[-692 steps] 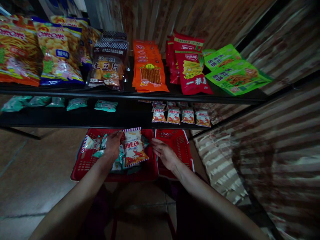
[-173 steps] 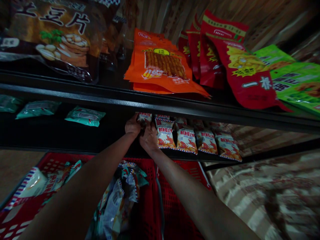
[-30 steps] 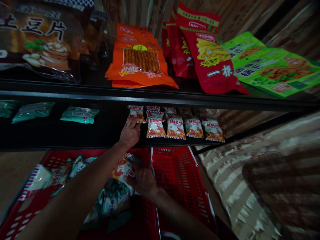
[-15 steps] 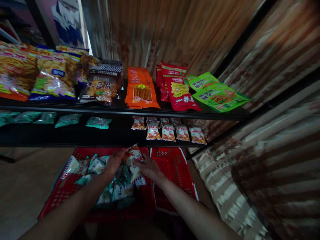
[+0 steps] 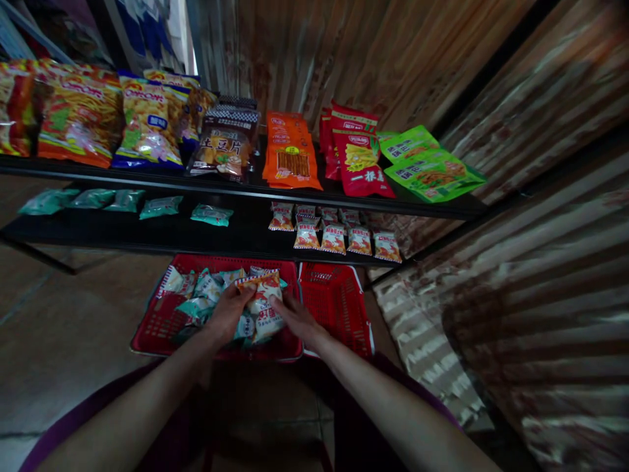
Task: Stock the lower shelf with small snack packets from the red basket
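Observation:
Both hands hold a white and orange snack bag (image 5: 266, 298) with red lettering, above a red plastic basket (image 5: 162, 326). My left hand (image 5: 232, 312) pinches the bag's upper left corner, thumb on top. On its right side, my right hand (image 5: 295, 317) grips the edge with the thumb on the front; the other fingers are partly hidden behind it. Beneath them, the basket holds several green and white snack bags (image 5: 206, 288), some overlapping. Another red basket (image 5: 334, 308) stands against its right side.
Ahead, the lower black shelf (image 5: 246, 239) carries several small orange and white bags (image 5: 333, 237) and green bags (image 5: 161, 207). Larger bags, such as the orange pack (image 5: 292, 154), line the upper shelf (image 5: 236, 188). A corrugated wall (image 5: 540, 295) borders the right.
The view has shifted, so the baskets appear higher and more floor shows. The held bag has turned so its front faces me more fully, still in both hands.

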{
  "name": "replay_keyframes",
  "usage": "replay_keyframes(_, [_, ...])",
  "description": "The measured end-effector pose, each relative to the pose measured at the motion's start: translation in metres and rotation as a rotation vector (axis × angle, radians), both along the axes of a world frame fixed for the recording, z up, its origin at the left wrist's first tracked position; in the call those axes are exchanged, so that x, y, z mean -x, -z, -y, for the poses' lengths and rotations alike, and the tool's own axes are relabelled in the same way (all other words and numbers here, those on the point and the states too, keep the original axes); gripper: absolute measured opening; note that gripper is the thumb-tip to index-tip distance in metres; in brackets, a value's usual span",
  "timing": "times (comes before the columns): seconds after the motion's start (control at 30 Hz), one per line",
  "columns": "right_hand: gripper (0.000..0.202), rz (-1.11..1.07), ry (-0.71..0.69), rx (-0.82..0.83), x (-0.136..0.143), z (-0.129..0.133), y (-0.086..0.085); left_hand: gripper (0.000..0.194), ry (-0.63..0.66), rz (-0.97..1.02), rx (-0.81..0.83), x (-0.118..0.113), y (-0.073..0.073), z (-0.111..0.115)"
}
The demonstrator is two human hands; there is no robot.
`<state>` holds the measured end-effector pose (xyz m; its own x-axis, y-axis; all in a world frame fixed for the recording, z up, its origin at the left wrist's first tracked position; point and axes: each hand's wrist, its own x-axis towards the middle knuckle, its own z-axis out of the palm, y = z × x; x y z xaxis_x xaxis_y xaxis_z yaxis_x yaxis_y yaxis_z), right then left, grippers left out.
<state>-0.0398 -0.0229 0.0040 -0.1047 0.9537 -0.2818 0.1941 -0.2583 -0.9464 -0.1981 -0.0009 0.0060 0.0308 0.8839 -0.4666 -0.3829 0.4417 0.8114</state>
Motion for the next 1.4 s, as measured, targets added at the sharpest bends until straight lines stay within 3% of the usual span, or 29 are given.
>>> replay_keyframes(0.1, [0.044, -0.251, 0.154, 0.069, -0.007, -0.018, 0.0, 0.037, 0.123, -0.155, -0.102, 0.0, 0.006, -0.007])
replay_keyframes(0.2, [0.045, -0.344, 0.157, 0.192, -0.014, -0.033, 0.0, 0.033, 0.169, -0.264, -0.145, -0.002, 0.01, -0.008])
replay_keyframes(0.3, [0.039, -0.397, 0.215, 0.256, -0.014, -0.039, 0.003, 0.036, 0.184, -0.207, -0.124, -0.004, 0.011, -0.006])
replay_keyframes(0.4, [0.032, -0.516, 0.445, 0.23, -0.012, -0.04, 0.006, 0.042, 0.217, -0.091, -0.046, -0.007, 0.008, -0.002])
replay_keyframes(0.5, [0.027, -0.531, 0.577, 0.213, -0.013, -0.042, 0.006, 0.042, 0.27, -0.008, -0.014, -0.009, 0.007, 0.003])
replay_keyframes(0.93, [0.019, -0.482, 0.768, 0.22, -0.022, -0.048, 0.003, 0.045, 0.134, 0.004, 0.013, -0.007, 0.016, 0.009])
replay_keyframes(1.13, [0.02, -0.455, 0.721, 0.227, -0.027, -0.05, 0.005, 0.045, 0.12, -0.013, 0.009, -0.002, 0.023, 0.002])
replay_keyframes(1.4, [0.022, -0.506, 0.352, 0.435, -0.032, -0.04, 0.008, 0.038, -0.12, -0.003, -0.001, 0.024, 0.016, -0.03])
